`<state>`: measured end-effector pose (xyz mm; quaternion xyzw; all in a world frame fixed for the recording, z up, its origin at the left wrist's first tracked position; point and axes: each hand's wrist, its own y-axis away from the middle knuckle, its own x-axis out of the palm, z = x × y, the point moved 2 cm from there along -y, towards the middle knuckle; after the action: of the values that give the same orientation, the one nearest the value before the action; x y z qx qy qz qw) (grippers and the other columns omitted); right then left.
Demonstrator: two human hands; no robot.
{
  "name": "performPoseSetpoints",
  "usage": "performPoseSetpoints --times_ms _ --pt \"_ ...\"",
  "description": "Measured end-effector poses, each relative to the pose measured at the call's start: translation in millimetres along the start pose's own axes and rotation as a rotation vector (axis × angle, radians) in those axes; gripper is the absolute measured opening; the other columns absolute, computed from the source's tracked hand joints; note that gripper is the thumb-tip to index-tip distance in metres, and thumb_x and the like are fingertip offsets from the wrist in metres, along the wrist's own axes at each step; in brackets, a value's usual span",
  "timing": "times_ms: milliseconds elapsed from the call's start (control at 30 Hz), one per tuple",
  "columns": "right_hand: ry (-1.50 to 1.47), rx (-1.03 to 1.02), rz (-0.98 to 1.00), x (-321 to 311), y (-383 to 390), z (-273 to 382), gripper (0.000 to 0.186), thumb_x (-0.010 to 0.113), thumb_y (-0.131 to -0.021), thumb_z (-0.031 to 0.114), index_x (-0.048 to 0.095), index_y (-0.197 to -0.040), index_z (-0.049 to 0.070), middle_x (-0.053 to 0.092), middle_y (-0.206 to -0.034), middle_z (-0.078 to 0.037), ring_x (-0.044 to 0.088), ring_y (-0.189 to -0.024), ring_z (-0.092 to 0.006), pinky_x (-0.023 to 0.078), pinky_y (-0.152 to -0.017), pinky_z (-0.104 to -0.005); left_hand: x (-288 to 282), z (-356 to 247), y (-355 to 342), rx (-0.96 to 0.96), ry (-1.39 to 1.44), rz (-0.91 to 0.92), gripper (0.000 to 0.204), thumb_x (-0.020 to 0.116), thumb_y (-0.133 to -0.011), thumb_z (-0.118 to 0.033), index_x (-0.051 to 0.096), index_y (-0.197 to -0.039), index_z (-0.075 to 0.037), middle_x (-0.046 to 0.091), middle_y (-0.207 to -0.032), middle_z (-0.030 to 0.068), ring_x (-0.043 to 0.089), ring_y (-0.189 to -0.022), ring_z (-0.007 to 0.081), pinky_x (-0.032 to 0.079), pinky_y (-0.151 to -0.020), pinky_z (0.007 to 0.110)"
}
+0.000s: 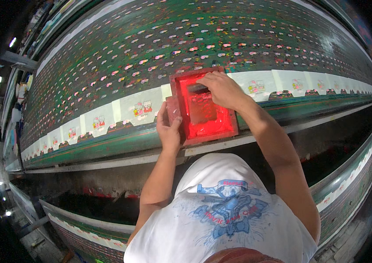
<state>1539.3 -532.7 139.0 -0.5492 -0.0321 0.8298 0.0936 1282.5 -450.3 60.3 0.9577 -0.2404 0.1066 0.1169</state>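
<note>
- Red frame (210, 137): rectangular, open-topped, lying at the near edge of the long bench (107, 148), directly in front of the person; set at a slight tilt to the bench edge, its lower end over the green border.
- Frame interior: wet red ink (207, 128) smeared along the inner walls and pooled toward the near end; a duller red rectangle shows in the middle.
- Left hand (169, 127): grasping the frame at its left side, thumb on the reddish side block (173, 109), fingers along the block's outer edge.
- Right hand (221, 89): closed around a dark flat blade (198, 88) inside the far end of the frame; wrist crosses above the frame's right wall. Exact finger placement on the blade partly hidden.
- White strip (120, 109): runs along the near part of the bench, on both sides of the frame; bears repeated prints of 2 small cartoon figures (142, 108), colours including pink and yellow.
- Bench top beyond the strip: dark green and grey, paint-flecked, with many rows of small pale marks.
- Person's shirt (229, 206): white, blue and red print on it.
- Lower left: part of a similar green-edged surface (85, 221).
- Far left: several bright lamps (12, 42).
</note>
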Motion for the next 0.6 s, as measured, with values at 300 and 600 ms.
performPoseSetpoints --times_ms 300,600 --pt "0.088 -0.082 -0.054 21 57 46 0.053 0.074 -0.089 0.007 0.075 -0.141 0.011 0.076 -0.133 -0.010 0.070 -0.123 -0.0321 0.053 -0.106 -0.0486 -5 -3 -1 -0.005 -0.041 -0.002 0.084 0.072 -0.094 0.015 0.047 -0.172 -0.002 0.060 -0.165 0.0171 0.063 -0.147 0.0270 0.048 -0.127 0.044" --pt "0.093 -0.058 -0.077 26 123 95 0.035 0.065 -0.103 0.022 0.077 -0.135 0.014 0.075 -0.134 -0.009 0.069 -0.129 -0.0297 0.054 -0.108 -0.0491 2 9 -4 0.107 0.067 0.102 0.075 0.062 -0.100 0.009 0.044 -0.171 -0.004 0.052 -0.170 0.0185 0.059 -0.152 0.0343 0.054 -0.126 0.054"
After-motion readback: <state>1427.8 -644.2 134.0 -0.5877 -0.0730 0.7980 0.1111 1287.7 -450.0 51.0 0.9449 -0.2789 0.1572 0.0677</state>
